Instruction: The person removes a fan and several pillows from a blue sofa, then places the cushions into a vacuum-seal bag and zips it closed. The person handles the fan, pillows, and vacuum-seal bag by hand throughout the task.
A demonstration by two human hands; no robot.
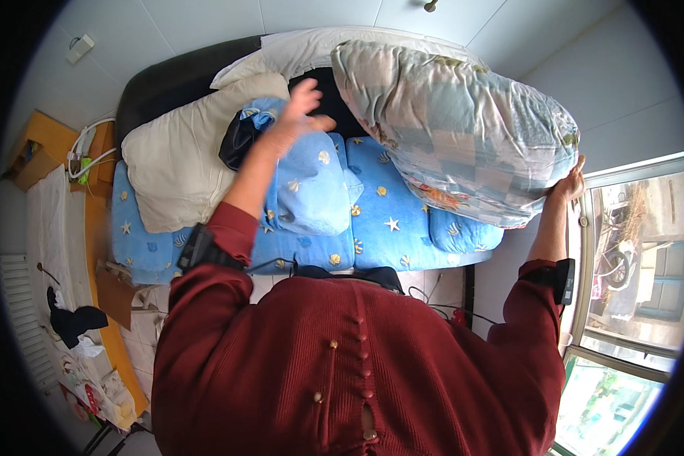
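Note:
A large folded quilt in a pale checked and floral cover (461,125) leans across the right part of a sofa. My right hand (571,181) grips its lower right end. Blurred, my left hand (302,117) is raised with fingers apart and holds nothing. Below and around that hand lies a blue shell-print cushion (313,182). A dark cloth bundle (240,137) sits just left of my left forearm. Farther left, a cream pillow (182,148) rests at a slant on the blue starfish-print seat cover (376,211).
The sofa's black backrest (165,85) is partly draped with white cloth (370,37). Another blue cushion (466,231) is under the quilt's lower edge. A window (632,268) borders the right side. On the left stands a wooden-edged table (105,342) with cloths and papers; a cardboard piece (114,293) is beside it.

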